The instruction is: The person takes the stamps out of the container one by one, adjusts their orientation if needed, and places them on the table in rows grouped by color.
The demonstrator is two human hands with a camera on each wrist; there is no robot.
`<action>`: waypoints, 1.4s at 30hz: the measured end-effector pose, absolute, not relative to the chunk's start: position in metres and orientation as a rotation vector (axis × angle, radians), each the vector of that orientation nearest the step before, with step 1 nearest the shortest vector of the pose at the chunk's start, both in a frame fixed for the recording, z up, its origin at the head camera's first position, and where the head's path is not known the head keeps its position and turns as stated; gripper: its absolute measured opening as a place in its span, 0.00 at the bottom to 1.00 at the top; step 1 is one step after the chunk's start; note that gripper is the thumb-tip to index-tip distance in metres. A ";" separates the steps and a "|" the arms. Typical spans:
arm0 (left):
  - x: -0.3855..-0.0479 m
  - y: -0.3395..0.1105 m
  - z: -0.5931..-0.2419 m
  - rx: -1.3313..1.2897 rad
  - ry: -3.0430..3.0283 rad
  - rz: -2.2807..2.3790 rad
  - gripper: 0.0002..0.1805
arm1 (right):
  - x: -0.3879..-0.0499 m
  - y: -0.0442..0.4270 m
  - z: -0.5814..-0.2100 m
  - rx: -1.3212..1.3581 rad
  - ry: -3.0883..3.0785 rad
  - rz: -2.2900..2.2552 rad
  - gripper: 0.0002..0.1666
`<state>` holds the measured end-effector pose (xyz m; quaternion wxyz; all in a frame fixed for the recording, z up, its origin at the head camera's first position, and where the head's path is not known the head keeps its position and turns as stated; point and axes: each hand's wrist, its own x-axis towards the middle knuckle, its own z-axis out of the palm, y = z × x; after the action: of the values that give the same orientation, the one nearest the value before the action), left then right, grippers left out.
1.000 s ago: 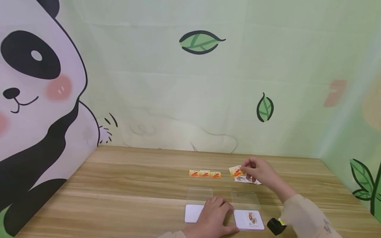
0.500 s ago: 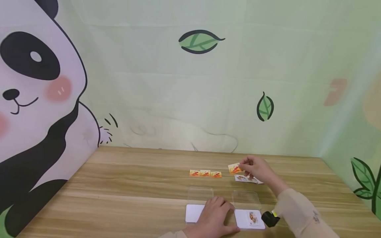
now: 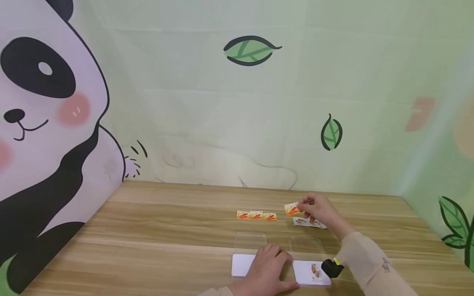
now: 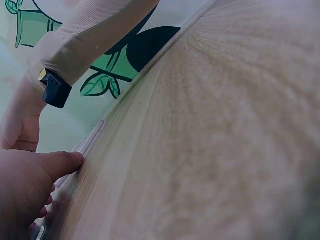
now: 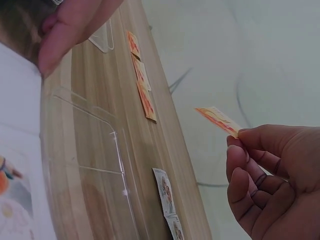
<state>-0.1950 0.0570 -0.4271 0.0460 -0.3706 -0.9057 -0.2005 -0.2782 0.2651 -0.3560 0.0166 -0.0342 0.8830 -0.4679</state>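
Observation:
My right hand pinches a small, thin orange-and-yellow printed card between thumb and fingertips. In the right wrist view the card is lifted off the table. Just below that hand lies a row of white printed cards, partly hidden by it. My left hand rests between two flat white cases, covering part of the left case; its thumb touches the near edge of the right case. Both cases have clear lids lying open behind them. One white picture card lies in the right case.
Three orange cards lie side by side behind the left clear lid. The right clear lid lies in front of the white cards. A black wrist device is worn on the right sleeve. A printed cloth wall borders the wooden table.
The right hand has raised the orange card slightly, and its forearm and wrist device have shifted left, over the right case's corner. The left hand stays in place.

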 end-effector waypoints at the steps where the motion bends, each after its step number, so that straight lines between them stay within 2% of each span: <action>1: -0.195 0.057 -0.427 -1.130 -2.765 -0.610 0.26 | -0.279 0.264 -0.357 -0.100 2.741 -1.456 0.10; 42: -0.197 0.054 -0.429 -1.172 -2.723 -0.585 0.26 | -0.300 0.253 -0.382 0.005 2.740 -1.402 0.07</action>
<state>-0.1968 0.0544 -0.4285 0.0598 -0.3871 -0.8996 -0.1931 -0.3000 0.2528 -0.3822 0.0318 0.0018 0.8898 -0.4552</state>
